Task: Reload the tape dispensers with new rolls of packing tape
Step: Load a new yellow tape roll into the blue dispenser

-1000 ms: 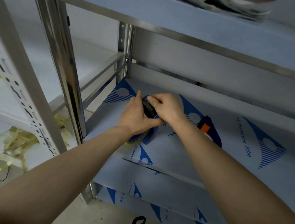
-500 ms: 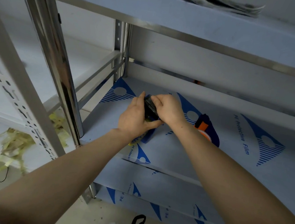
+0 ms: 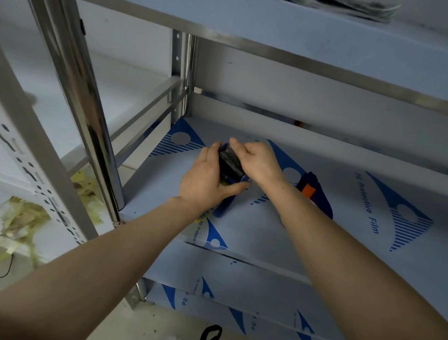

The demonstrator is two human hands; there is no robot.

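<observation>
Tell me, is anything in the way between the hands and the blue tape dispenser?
Nothing visible. The left hand and right hand hold the blue tape dispenser on the shelf; a second dispenser lies aside, beside the right wrist.

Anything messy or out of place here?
Yes: yellowish scraps lie strewn at lower left, beside the rack post, like discarded tape or shreds; I cannot tell which. The shelf wears its printed protective film. Nothing else stands out.
</observation>
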